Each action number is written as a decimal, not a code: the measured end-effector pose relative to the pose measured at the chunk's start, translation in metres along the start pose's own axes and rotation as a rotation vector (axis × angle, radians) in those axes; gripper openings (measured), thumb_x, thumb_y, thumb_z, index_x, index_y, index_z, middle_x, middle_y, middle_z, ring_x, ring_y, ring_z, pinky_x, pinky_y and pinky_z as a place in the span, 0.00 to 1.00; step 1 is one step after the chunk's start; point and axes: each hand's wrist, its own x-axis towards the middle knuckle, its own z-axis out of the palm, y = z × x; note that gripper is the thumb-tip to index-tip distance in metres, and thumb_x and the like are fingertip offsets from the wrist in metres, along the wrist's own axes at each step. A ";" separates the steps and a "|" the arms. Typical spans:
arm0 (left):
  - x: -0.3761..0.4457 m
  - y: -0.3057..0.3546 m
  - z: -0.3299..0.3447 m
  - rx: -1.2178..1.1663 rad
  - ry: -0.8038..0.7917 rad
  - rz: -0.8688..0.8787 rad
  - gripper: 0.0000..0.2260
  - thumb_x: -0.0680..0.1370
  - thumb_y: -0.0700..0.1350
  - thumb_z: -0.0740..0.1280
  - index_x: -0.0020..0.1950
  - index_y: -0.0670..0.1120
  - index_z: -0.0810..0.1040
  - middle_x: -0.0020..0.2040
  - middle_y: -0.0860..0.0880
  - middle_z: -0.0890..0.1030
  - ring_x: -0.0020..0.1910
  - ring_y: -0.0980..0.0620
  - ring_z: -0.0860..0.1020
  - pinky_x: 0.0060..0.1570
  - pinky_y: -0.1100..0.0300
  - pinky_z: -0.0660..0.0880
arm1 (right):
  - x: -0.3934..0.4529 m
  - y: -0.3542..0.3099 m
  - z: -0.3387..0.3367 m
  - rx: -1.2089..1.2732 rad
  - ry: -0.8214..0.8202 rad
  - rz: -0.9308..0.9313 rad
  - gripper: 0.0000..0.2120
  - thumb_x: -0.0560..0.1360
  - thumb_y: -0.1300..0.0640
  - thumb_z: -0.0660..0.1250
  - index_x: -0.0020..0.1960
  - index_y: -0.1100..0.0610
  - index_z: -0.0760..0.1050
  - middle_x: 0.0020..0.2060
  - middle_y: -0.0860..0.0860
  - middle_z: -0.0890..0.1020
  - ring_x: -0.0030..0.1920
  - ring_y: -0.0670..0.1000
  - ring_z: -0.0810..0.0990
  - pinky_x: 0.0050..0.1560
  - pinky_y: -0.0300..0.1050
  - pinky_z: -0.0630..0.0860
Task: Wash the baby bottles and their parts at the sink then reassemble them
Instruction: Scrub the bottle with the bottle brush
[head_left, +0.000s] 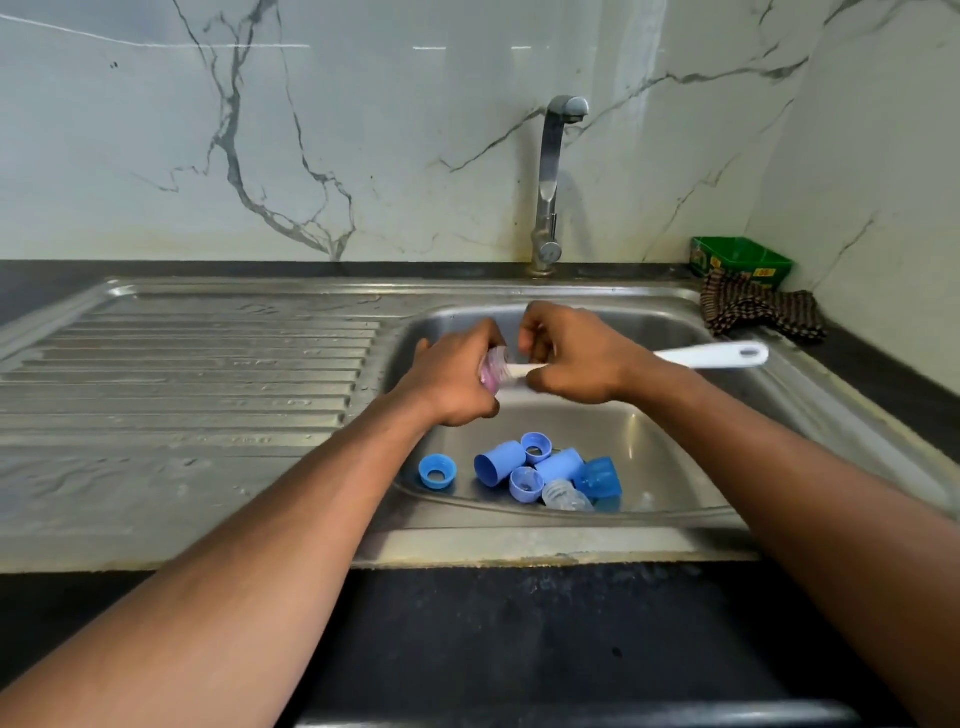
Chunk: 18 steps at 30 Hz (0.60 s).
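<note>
Over the steel sink basin (670, 452), my left hand (452, 379) grips a clear baby bottle (493, 370) lying sideways, its mouth facing right. My right hand (571, 353) grips a white bottle brush (717, 356) whose head sits inside the bottle; the handle sticks out to the right. On the basin floor lie several blue parts: a collar ring (437, 471), caps (500, 462), a translucent blue cap (600, 478) and a clear nipple (566, 496).
A steel tap (550, 182) stands behind the basin, with no water seen running. A ribbed, wet drainboard (197, 374) stretches to the left. At the back right sit a green box (740, 260) and a checked cloth (758, 312) on the dark counter.
</note>
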 end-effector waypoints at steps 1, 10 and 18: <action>0.000 -0.003 0.000 -0.050 0.018 -0.016 0.23 0.68 0.42 0.75 0.58 0.51 0.69 0.53 0.52 0.78 0.53 0.48 0.76 0.52 0.54 0.67 | 0.000 0.005 -0.008 -0.095 0.046 0.038 0.11 0.69 0.57 0.74 0.45 0.52 0.71 0.39 0.48 0.78 0.42 0.53 0.78 0.41 0.47 0.73; 0.007 -0.017 0.000 -0.110 0.051 -0.004 0.22 0.66 0.43 0.79 0.57 0.51 0.77 0.51 0.50 0.80 0.50 0.47 0.79 0.48 0.56 0.76 | -0.008 0.024 -0.019 -0.196 0.203 0.110 0.17 0.69 0.40 0.75 0.36 0.50 0.74 0.33 0.45 0.77 0.37 0.49 0.75 0.36 0.44 0.65; 0.000 -0.007 -0.013 0.143 0.111 -0.027 0.15 0.75 0.45 0.71 0.60 0.53 0.72 0.61 0.54 0.72 0.64 0.48 0.69 0.64 0.32 0.62 | -0.024 0.031 -0.026 0.061 0.117 0.139 0.16 0.74 0.47 0.74 0.35 0.57 0.78 0.28 0.52 0.80 0.25 0.45 0.72 0.33 0.43 0.70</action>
